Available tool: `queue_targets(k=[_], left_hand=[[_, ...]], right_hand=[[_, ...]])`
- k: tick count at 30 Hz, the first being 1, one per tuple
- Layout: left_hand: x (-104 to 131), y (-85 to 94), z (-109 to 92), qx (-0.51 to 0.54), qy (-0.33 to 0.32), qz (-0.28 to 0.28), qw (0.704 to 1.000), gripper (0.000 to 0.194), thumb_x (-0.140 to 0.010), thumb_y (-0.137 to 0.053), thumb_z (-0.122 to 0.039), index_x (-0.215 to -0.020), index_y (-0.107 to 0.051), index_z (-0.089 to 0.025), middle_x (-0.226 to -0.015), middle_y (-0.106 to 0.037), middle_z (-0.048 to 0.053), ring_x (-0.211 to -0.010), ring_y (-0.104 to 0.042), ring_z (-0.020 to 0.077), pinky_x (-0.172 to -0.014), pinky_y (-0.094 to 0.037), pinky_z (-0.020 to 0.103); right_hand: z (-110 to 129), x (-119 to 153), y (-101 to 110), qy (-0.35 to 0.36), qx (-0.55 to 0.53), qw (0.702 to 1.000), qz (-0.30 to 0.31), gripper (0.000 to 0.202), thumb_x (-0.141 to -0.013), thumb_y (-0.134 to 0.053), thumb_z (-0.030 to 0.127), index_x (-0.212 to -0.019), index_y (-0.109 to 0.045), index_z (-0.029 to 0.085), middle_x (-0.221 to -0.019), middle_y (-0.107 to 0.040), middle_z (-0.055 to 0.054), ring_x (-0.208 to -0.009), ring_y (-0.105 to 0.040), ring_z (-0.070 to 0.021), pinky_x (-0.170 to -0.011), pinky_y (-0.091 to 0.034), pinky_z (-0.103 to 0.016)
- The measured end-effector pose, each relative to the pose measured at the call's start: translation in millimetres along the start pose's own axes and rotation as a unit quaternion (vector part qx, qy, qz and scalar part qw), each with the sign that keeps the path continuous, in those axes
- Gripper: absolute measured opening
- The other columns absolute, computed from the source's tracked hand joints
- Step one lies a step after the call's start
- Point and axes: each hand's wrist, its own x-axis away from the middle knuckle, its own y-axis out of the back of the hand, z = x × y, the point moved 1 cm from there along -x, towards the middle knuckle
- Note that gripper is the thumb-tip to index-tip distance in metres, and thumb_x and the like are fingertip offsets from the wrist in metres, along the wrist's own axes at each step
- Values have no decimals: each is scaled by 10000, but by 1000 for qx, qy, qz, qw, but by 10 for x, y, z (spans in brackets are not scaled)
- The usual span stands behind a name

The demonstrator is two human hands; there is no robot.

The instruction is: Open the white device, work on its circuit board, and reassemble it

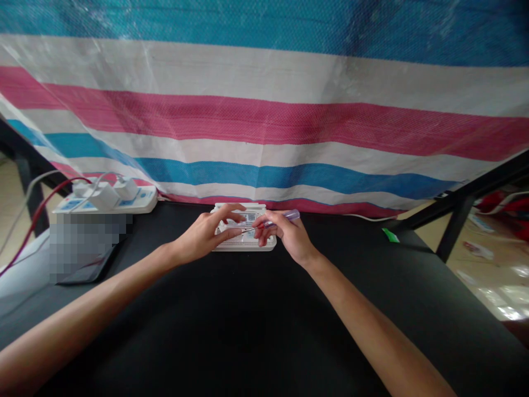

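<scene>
A white plastic device (243, 247) with rows of small holes and a label lies on the black table, partly hidden under both hands. My right hand (294, 237) grips a screwdriver (291, 215) by its clear purple handle. The shaft slants down to the left across the device, its tip close to my left thumb. Over the device's left side is my left hand (201, 234), thumb and index finger apart. Whether its fingertips press on the casing is hard to see.
At the back left a white power strip (145, 203) holds plugs and cables, behind a pixelated dark flat object (88, 259). A small green packet (390, 235) lies on the right of the black table (231, 325). A striped tarp (264, 121) hangs along the back edge.
</scene>
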Motion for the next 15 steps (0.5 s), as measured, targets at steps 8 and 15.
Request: queue_targets(k=[8,15], left_hand=[[-33,-98,313,-133,49,49,989,492,-1000,-440,-542,-1342,-540,-202,-1373,-592,133,-1257,-573,291,-1068,-439,461],[58,-298,445,-279,13,98,955,660,-970,-445,-634,-1500,-418,-240,-1596,-333,171,-1481,-297,356,-1164,-281,562]], right_hand=[[190,-168,281,27,135,988,-69,419,-814,-640,524,-694,-694,127,-540,-655,-45,-398,-567,-121,-403,-426,-231],[286,-474,520,3,328,937,-116,338,-854,-563,367,-638,-661,127,-519,-663,-66,-360,-564,-117,-377,-407,-213]])
